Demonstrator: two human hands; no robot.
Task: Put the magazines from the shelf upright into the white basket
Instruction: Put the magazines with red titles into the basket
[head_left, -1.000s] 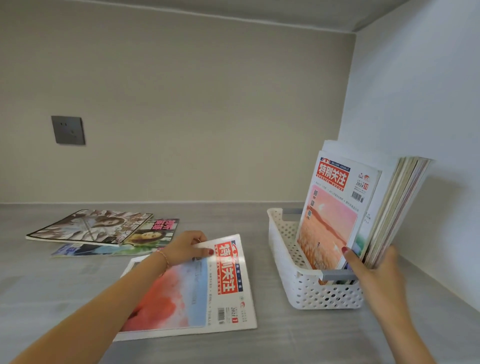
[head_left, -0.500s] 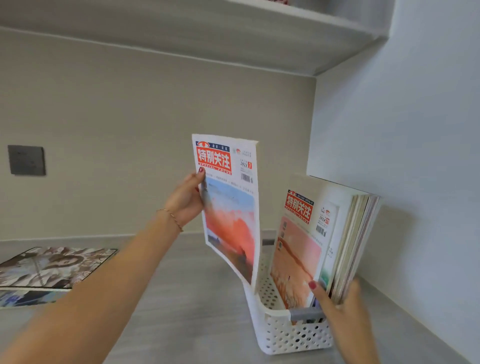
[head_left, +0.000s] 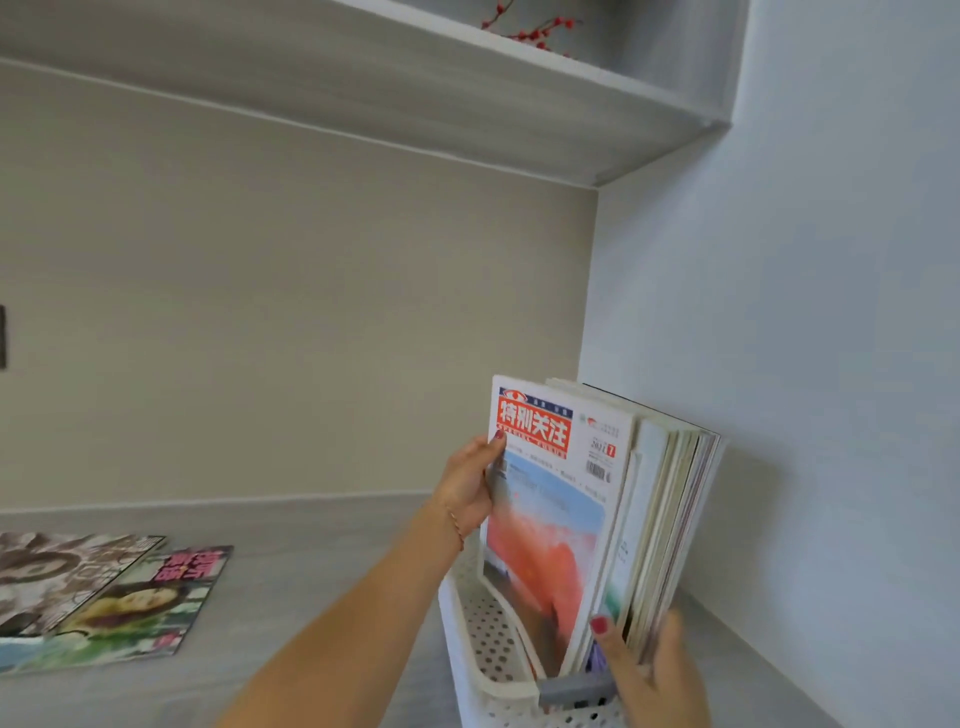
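Observation:
A magazine with a red title block and an orange-and-blue cover (head_left: 550, 525) stands upright in the white perforated basket (head_left: 483, 649) at the lower right. My left hand (head_left: 470, 486) grips its left edge near the top. Behind it leans a stack of several upright magazines (head_left: 670, 519), tilted toward the right wall. My right hand (head_left: 649, 670) holds that stack by its near bottom edge, thumb on the front. Two more magazines lie flat on the shelf at the left: a sepia-covered one (head_left: 57, 577) on top of a green-and-pink one (head_left: 150, 608).
The grey shelf surface (head_left: 311, 597) spreads between the flat magazines and the basket. A white side wall (head_left: 805, 415) stands close on the right. An upper shelf board (head_left: 467, 88) hangs overhead with red berry twigs (head_left: 524, 31) on it.
My left hand lifted the red-titled magazine off the shelf, turned it upright and brought it right into the basket against the stack. My right hand kept holding the stack.

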